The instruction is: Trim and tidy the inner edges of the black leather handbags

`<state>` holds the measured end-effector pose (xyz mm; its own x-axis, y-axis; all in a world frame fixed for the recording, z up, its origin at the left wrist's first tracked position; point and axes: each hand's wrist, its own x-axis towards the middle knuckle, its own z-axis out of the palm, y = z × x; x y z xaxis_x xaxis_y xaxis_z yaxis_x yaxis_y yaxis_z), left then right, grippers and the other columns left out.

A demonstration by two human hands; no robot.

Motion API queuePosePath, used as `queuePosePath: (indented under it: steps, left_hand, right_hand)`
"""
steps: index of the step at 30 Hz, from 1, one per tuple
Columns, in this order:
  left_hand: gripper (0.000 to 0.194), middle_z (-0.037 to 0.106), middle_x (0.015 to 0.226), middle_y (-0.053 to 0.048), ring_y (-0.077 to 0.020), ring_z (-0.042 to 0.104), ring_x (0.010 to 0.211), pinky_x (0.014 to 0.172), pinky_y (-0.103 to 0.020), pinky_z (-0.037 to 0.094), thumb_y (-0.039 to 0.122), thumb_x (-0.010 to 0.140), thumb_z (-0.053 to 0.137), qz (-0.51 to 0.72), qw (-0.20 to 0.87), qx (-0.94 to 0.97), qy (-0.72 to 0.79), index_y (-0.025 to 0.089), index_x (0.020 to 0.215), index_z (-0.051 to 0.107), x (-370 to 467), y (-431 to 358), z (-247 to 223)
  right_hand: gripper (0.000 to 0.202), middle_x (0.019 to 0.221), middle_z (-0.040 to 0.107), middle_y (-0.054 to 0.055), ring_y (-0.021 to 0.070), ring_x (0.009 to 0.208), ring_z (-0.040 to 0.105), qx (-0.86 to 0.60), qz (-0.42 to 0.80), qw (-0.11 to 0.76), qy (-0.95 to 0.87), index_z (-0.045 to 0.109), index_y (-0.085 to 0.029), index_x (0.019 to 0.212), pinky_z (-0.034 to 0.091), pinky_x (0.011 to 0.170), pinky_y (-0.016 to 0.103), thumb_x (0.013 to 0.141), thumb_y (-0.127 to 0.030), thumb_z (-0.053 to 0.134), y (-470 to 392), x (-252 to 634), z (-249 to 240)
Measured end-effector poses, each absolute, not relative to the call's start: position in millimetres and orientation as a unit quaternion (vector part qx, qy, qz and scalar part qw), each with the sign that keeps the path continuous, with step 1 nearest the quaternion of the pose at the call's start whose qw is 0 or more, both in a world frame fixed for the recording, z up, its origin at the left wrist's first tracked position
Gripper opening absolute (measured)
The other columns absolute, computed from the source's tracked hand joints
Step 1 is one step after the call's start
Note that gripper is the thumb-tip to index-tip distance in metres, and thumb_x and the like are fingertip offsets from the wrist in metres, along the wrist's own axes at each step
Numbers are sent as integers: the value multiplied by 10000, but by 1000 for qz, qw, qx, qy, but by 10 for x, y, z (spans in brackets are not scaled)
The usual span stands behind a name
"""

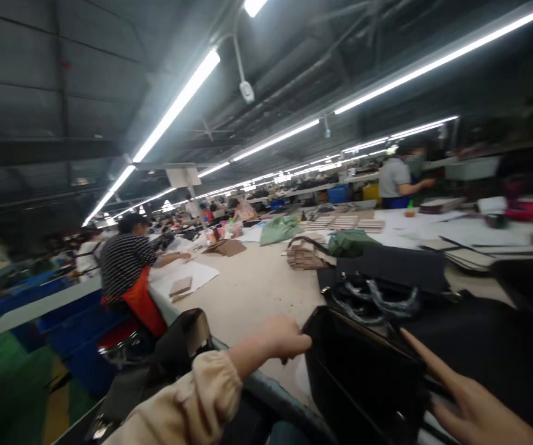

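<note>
My left hand (285, 339), in a cream sleeve, is closed on the upper left corner of a black bag (363, 377). The bag stands at the table's near edge, its mouth facing me and its inside dark. On the other side, my right hand (472, 398) has its fingers stretched apart along the bag's right edge, touching or nearly touching it. Just behind lies another black bag (391, 269), its handles (377, 300) wrapped in clear plastic. More black material (488, 340) spreads beside my right hand.
The long pale table (252, 278) carries stacked brown pieces (307, 253), green cloth (281, 228) and white sheets (199, 275). Black bags (183, 337) hang or lie below left. A person in a striped shirt (125, 259) sits at left; another in grey (393, 176) stands beyond.
</note>
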<state>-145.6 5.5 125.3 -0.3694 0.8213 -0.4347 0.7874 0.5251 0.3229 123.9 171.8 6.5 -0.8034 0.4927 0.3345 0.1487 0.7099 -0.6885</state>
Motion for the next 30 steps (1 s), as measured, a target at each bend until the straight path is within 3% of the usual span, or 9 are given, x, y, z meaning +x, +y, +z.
queuePosePath:
  steps: [2, 4, 9, 12, 14, 18, 22, 27, 30]
  left_hand:
    - [402, 512, 447, -8, -145, 516, 497, 554, -256, 397, 401, 796, 450, 35, 150, 558, 815, 162, 488, 548, -1450, 25, 1303]
    - [381, 550, 519, -1, -134, 514, 527, 551, -243, 381, 432, 827, 467, 91, 43, 612, 784, 167, 577, 581, -1489, 59, 1315]
    - [193, 631, 839, -36, -146, 591, 792, 741, -250, 457, 344, 850, 534, 225, 9, 729, 646, 183, 799, 627, -1476, 370, 1214]
    - [124, 579, 1090, -68, -209, 527, 1067, 923, -334, 430, 278, 814, 596, 200, -9, 790, 579, 213, 910, 639, -1311, 596, 1122]
    - [123, 545, 1147, -68, -235, 476, 1141, 977, -385, 398, 250, 790, 622, 164, -10, 815, 555, 222, 909, 634, -1188, 733, 1067]
    - [133, 541, 1128, -58, -224, 500, 1086, 974, -394, 400, 212, 757, 657, 139, 13, 825, 548, 208, 879, 605, -1028, 929, 977]
    - [141, 565, 1071, -43, -198, 547, 985, 897, -344, 444, 225, 752, 674, 130, 50, 818, 558, 203, 869, 598, -1023, 1031, 923]
    - [119, 609, 919, -26, -165, 583, 855, 788, -269, 471, 295, 786, 652, 131, 44, 804, 578, 197, 853, 648, -1031, 982, 929]
    - [244, 624, 971, -36, -157, 594, 890, 802, -230, 472, 392, 774, 660, 142, 33, 833, 534, 186, 903, 682, -1048, 970, 904]
  right_hand:
    - [788, 1420, 393, 41, 265, 1296, 355, -177, 374, 221, -883, 124, -275, 1470, 298, 1082, 434, 797, -266, 534, 1667, 1279, 210]
    - [783, 1437, 364, 62, 272, 1293, 369, -173, 405, 231, -868, 173, -221, 1465, 290, 1083, 450, 782, -246, 554, 1656, 1290, 322]
    - [723, 1328, 510, 83, 256, 1164, 510, -195, 424, 262, -845, 314, -212, 1425, 391, 1008, 404, 749, -172, 569, 1714, 1297, 342]
    - [693, 1269, 564, 59, 234, 1105, 550, -171, 443, 262, -840, 389, -218, 1389, 417, 976, 361, 722, -106, 533, 1718, 1307, 343]
    - [641, 1260, 573, 47, 229, 1097, 554, -162, 449, 275, -834, 434, -218, 1362, 416, 974, 348, 737, -106, 521, 1716, 1308, 362]
    - [438, 1140, 644, 51, 230, 1022, 589, -187, 442, 311, -820, 565, -215, 1251, 451, 920, 343, 815, -256, 576, 1709, 1263, 377]
    - [322, 989, 669, 49, 191, 913, 613, -205, 409, 362, -812, 668, -217, 1093, 479, 846, 294, 780, -294, 663, 1717, 1120, 378]
    - [263, 1020, 662, 44, 201, 959, 611, -210, 387, 380, -814, 692, -254, 1044, 496, 862, 291, 794, -319, 649, 1662, 972, 333]
    - [288, 1070, 665, 42, 235, 990, 619, -234, 373, 378, -814, 687, -311, 1048, 542, 828, 310, 796, -434, 621, 1726, 946, 102]
